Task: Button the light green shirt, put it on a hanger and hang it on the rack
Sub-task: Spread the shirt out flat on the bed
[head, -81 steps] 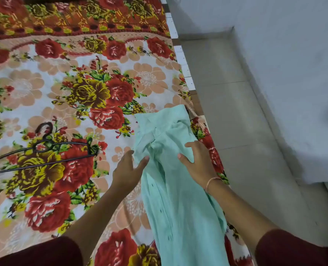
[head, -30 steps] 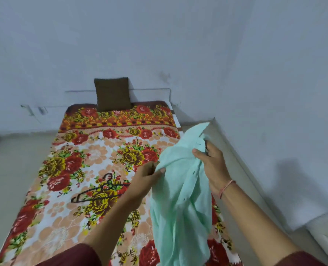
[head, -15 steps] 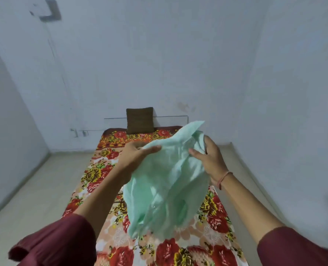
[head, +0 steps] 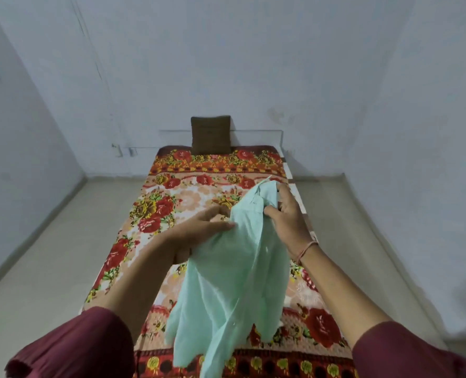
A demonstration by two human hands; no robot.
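Above the near half of the flower-patterned bed (head: 172,203), the light green shirt (head: 234,282) hangs in the air between two hands, lifted clear of the bedding. Its collar end is uppermost and bunched toward the right, while its loose tails drop toward the foot of the bed. At the collar end the right hand (head: 286,216) has its fingers curled into the fabric, a firm grip on the shirt, and a thin thread bracelet (head: 307,251) circles that wrist. Lower and to the left, the left hand (head: 204,227) reaches across with long, nearly straight fingers and pinches the shirt's side edge between thumb and fingertips, so its grip is on the cloth too. Motion blur hides whether the front is buttoned. Both forearms come out of maroon sleeves (head: 73,347). At the far end of the bed a brown cushion (head: 211,135) stands upright against the pale wall (head: 226,64), and bare floor (head: 49,255) runs along either side
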